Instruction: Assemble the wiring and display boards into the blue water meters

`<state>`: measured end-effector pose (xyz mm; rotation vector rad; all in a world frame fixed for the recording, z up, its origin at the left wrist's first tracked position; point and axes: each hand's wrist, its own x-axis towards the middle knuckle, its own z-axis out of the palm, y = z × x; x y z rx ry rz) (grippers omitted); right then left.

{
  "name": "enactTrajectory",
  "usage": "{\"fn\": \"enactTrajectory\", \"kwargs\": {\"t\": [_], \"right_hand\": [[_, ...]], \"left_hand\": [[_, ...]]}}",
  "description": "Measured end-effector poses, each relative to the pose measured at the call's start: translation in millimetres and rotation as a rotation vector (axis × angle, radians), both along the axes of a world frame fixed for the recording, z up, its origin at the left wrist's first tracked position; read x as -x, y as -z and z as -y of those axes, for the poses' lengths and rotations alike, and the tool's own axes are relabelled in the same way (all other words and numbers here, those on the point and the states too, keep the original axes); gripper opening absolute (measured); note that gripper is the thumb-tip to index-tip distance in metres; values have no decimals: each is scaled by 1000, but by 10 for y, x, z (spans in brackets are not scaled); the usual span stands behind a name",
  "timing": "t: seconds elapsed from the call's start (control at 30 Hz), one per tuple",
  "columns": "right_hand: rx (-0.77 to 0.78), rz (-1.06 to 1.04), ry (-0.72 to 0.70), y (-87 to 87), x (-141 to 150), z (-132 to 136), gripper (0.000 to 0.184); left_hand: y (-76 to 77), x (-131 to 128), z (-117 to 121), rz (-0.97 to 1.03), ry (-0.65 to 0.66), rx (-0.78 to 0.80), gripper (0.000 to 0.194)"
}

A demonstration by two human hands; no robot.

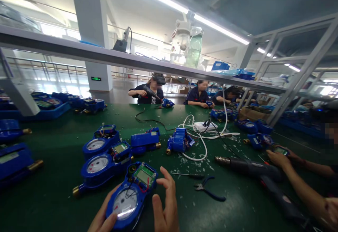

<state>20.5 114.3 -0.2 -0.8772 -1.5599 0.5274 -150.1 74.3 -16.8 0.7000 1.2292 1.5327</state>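
Meter (133, 194): left hand (101, 216) gripping its rim, eight o'clock; right hand (168, 207) open, three o'clock; best held steady, red wire (148, 185) unpinched.

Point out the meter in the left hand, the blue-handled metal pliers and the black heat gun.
Blue plastic meter with round white dial (127, 201), head view: on the dial.
Blue-handled metal pliers (212, 195), head view: on the longer-looking handle.
Black heat gun (252, 168), head view: on the body.
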Motion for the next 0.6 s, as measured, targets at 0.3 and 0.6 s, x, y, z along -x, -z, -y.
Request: {"fn": "enactTrajectory", "kwargs": {"t": [0.3,0.6], "right_hand": [[197,-158,-7,78,-75,-197,29],[258,-210,-26,77,-89,-293,29]], "left_hand": [[47,41,1,-11,5,-8,85],[68,34,0,47,30,-30,88]]}}
